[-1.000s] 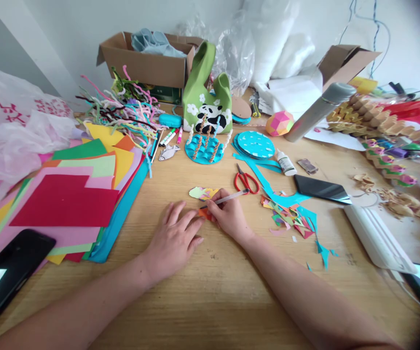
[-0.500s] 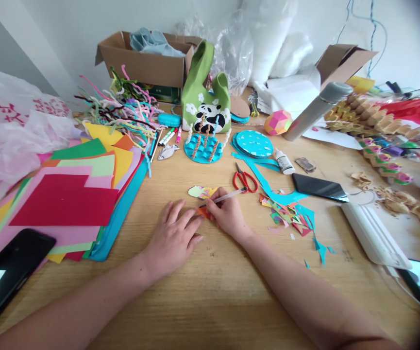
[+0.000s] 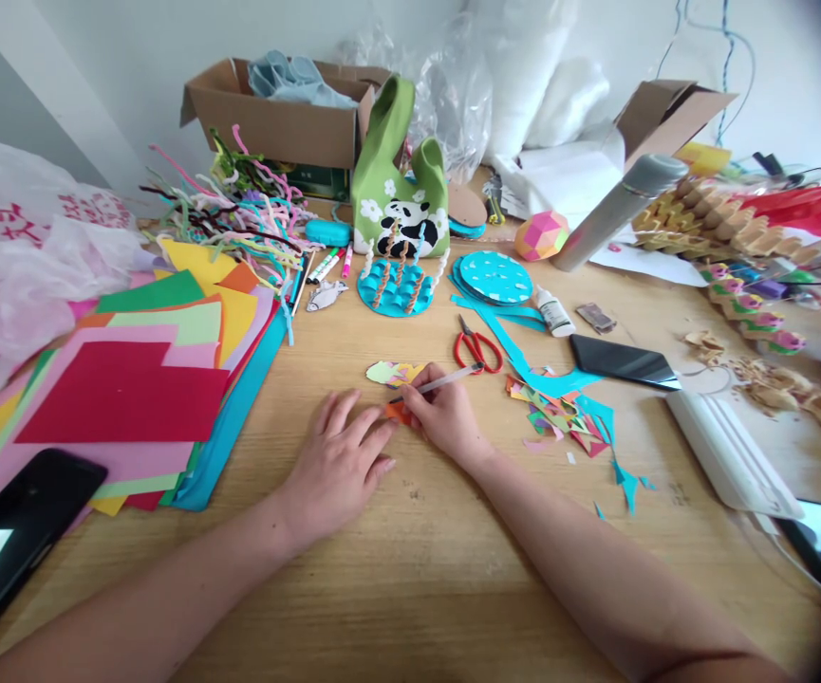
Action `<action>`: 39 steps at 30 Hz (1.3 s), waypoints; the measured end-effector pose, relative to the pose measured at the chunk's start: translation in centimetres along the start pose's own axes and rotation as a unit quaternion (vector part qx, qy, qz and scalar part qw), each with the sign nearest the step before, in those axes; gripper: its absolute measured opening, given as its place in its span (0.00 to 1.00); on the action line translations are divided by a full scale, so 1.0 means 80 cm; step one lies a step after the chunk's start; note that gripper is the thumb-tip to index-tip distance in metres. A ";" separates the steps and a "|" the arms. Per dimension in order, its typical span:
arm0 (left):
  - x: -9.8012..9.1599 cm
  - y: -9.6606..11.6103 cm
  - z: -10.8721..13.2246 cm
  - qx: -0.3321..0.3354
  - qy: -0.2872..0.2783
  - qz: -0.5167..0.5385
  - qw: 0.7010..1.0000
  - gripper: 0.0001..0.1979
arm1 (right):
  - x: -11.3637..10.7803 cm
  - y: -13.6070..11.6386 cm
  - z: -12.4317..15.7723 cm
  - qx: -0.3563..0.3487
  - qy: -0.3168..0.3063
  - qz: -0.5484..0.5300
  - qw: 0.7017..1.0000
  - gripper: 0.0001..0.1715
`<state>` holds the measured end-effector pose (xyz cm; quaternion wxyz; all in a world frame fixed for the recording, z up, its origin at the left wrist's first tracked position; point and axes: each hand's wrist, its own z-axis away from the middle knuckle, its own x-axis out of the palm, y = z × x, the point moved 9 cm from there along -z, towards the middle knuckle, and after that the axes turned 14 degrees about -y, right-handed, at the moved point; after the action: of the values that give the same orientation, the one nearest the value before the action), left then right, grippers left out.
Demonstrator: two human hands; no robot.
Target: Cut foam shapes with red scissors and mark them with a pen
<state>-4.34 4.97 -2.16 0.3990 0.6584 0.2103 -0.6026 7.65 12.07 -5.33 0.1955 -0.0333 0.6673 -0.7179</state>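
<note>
In my right hand (image 3: 439,417) is a pen (image 3: 447,378), its tip down at a small orange piece of paper (image 3: 397,412). My left hand (image 3: 339,455) lies on the table with fingers spread, the fingertips beside the orange paper's left edge; whether they touch it I cannot tell. Just beyond the hands lie several small cut paper pieces (image 3: 384,373) in pale green, yellow and pink, partly hidden by my right hand. Red-handled scissors (image 3: 477,351) rest on the table past the pen's upper end.
Stacked coloured sheets (image 3: 125,394) and a black phone (image 3: 32,531) are on the left. To the right lie paper scraps (image 3: 559,413), another phone (image 3: 624,362), a glue bottle (image 3: 553,313) and a white power bank (image 3: 734,455). A green panda bag (image 3: 400,190) stands behind.
Both hands keep nearly the same place, with the pen tip still at the orange paper. The whole view has shifted very slightly.
</note>
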 end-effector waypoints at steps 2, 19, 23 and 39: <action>0.000 0.000 0.000 0.000 -0.002 0.000 1.000 0.19 | 0.000 -0.001 0.000 0.001 0.001 0.005 1.000 0.12; -0.001 0.002 0.000 0.000 -0.003 -0.004 1.000 0.19 | -0.002 -0.002 0.000 -0.003 0.004 0.029 1.000 0.11; -0.001 0.001 -0.001 0.000 0.001 -0.003 1.000 0.19 | -0.002 0.000 0.000 0.001 0.008 0.018 1.000 0.11; 0.001 0.001 -0.001 -0.002 -0.007 -0.006 1.000 0.19 | -0.003 -0.001 0.000 0.004 0.008 0.040 0.999 0.10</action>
<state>-4.25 4.99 -2.21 0.3982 0.6516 0.2130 -0.6094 7.86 12.15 -5.21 0.2190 -0.0006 0.6670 -0.7122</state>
